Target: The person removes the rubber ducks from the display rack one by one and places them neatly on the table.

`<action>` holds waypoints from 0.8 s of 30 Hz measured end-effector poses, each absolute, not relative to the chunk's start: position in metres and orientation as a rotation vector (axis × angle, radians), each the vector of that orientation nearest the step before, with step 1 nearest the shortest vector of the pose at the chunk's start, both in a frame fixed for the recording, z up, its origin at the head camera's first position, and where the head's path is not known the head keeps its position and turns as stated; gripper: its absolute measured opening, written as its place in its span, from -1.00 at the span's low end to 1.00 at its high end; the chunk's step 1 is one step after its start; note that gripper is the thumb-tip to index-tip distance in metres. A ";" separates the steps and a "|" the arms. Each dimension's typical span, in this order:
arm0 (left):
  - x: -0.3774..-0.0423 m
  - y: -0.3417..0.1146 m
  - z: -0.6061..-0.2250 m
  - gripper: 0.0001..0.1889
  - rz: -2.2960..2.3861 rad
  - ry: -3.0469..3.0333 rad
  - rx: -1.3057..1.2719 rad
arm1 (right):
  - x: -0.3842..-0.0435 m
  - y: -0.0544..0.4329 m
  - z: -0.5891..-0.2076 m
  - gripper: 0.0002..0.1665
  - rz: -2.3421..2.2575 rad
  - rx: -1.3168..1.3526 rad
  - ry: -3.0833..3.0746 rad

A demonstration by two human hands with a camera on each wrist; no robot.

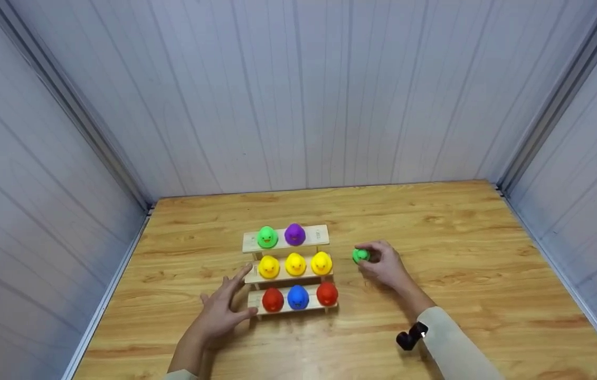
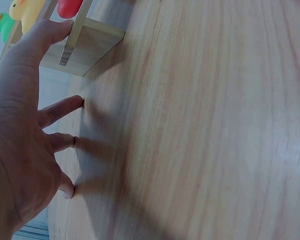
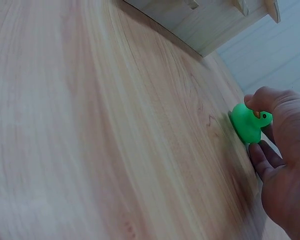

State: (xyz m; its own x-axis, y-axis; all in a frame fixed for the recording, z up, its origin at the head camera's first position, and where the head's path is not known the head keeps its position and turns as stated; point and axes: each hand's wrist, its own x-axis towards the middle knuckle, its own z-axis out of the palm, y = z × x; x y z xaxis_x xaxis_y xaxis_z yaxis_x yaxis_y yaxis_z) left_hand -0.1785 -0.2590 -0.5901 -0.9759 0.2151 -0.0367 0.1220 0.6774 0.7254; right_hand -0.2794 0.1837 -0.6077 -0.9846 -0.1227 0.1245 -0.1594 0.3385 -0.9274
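Observation:
A three-tier wooden rack (image 1: pixel 316 234) carries several rubber ducks. A green duck (image 1: pixel 267 238) and a purple duck (image 1: pixel 295 235) sit on the top tier. Three yellow ducks (image 1: pixel 295 264) fill the middle, and a blue duck (image 1: pixel 298 298) sits between two red ducks (image 1: pixel 273 300) at the bottom. My left hand (image 1: pixel 219 311) spreads at the rack's left side, its thumb at the bottom tier and other fingertips on the table in the left wrist view. Right of the rack, my right hand (image 1: pixel 385 265) pinches another green duck (image 3: pixel 247 124) between thumb and fingers, low at the tabletop.
The wood-grain table (image 1: pixel 435 227) extends around the rack on all sides. Pale panelled walls (image 1: pixel 324 95) enclose it at the back, left and right. A black device (image 1: pixel 410 336) sits at the right sleeve cuff.

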 end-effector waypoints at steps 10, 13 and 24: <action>-0.180 -0.260 -0.590 0.09 1.186 2.756 0.279 | -0.281 0.184 -0.594 -0.58 1.743 0.223 -2.597; -0.180 -0.260 -0.590 0.09 1.187 2.754 0.281 | -0.281 0.184 -0.589 -0.58 1.730 0.210 -2.622; -0.179 -0.259 -0.589 0.09 1.190 2.764 0.272 | -0.287 0.178 -0.568 -0.57 1.699 0.287 -2.607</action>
State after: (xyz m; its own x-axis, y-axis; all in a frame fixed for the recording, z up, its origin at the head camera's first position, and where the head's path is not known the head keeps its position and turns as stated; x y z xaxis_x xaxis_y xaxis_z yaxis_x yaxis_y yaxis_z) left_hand -0.1788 -0.2588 -0.5893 -0.9766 0.2113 -0.0394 0.1166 0.6747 0.7288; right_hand -0.2873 0.1778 -0.5684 -0.9829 -0.1443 0.1142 -0.1627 0.3919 -0.9055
